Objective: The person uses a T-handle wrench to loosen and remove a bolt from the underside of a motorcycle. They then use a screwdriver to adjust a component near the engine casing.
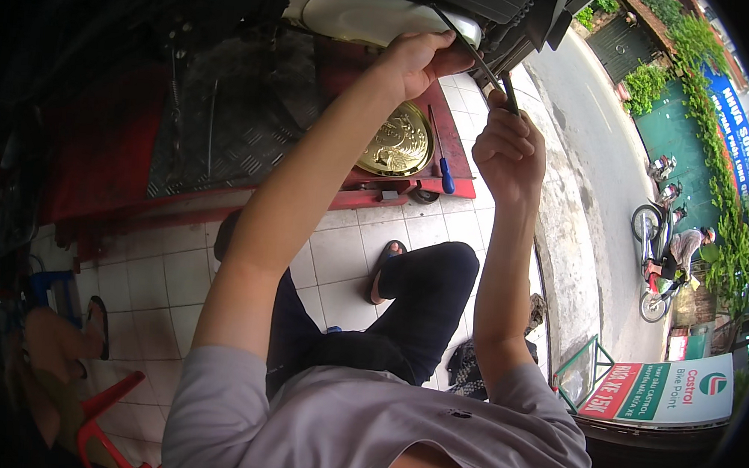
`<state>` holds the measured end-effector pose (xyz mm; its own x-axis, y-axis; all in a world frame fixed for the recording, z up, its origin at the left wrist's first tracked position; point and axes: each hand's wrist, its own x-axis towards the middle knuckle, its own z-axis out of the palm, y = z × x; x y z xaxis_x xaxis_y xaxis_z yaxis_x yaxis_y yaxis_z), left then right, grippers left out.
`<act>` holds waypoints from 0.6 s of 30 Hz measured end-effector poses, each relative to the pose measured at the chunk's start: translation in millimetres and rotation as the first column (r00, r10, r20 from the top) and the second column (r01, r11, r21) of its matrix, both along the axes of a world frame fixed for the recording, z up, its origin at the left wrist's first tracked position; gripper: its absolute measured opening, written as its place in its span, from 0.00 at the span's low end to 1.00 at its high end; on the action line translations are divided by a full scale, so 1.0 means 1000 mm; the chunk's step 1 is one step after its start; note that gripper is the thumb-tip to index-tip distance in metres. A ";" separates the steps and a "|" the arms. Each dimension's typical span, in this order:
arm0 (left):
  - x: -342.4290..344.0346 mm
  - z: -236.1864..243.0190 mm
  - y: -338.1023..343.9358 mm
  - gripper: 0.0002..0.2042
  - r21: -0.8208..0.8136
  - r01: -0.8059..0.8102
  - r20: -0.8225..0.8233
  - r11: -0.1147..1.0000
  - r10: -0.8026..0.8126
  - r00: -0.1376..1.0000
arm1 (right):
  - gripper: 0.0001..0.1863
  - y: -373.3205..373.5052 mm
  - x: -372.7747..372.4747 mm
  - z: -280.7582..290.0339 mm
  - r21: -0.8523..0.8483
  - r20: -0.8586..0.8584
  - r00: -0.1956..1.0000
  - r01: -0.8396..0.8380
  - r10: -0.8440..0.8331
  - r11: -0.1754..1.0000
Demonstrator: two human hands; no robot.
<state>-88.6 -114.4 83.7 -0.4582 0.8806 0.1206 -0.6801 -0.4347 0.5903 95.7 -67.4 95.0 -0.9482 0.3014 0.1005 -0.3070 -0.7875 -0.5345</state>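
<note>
My left hand point(421, 63) reaches up beside the silver exhaust muffler point(362, 17) of a motorbike, fingers closed on a long thin dark bar point(465, 47). The bar slants down to the right from the muffler's end. At its lower end my right hand point(510, 152) is wrapped around a dark handle-like part; I cannot tell the tool's exact kind. Beneath my hands, a round gold embossed tray point(407, 142), partly hidden by my left forearm, rests on a red platform point(467, 186). Beside the tray lies a screwdriver with a blue handle point(446, 178).
Dark ribbed plate point(218, 130) covers the platform's middle. White floor tiles point(339, 249) surround my legs. At the lower left are a red plastic chair point(97, 423) and another person's legs point(55, 343). A signboard point(665, 393) and a road with a motorbike rider point(682, 253) are on the right.
</note>
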 end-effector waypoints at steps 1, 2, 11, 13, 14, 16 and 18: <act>0.001 0.000 0.000 0.10 -0.005 0.018 -0.039 1.000 -0.018 0.999 | 0.15 0.001 0.000 -0.005 -0.108 -0.061 0.995 0.075 -0.082 0.991; 0.002 -0.001 0.001 0.10 0.001 0.042 -0.045 0.999 -0.042 0.998 | 0.16 0.002 -0.001 -0.010 -0.156 -0.091 0.995 0.019 -0.034 0.988; 0.002 -0.006 0.005 0.10 -0.072 0.043 0.007 0.996 -0.042 0.999 | 0.19 -0.014 0.021 -0.031 0.292 0.174 0.865 0.411 -0.470 0.864; -0.002 -0.007 0.009 0.10 -0.028 0.058 0.025 0.998 -0.057 0.998 | 0.21 0.012 0.037 -0.055 0.641 0.031 0.730 0.510 -0.683 0.574; -0.004 -0.008 0.008 0.10 -0.010 0.061 0.035 0.998 -0.060 0.998 | 0.19 0.005 0.041 -0.049 0.807 -0.046 0.618 0.486 -0.785 0.336; -0.005 -0.010 0.008 0.09 -0.021 0.052 -0.010 0.998 -0.052 0.999 | 0.19 0.001 0.051 -0.049 0.945 -0.153 0.574 0.324 -0.804 0.052; -0.003 -0.010 0.011 0.09 -0.021 0.046 -0.017 0.999 -0.046 0.999 | 0.20 -0.012 0.050 -0.048 0.998 -0.046 0.676 0.063 -0.736 -0.005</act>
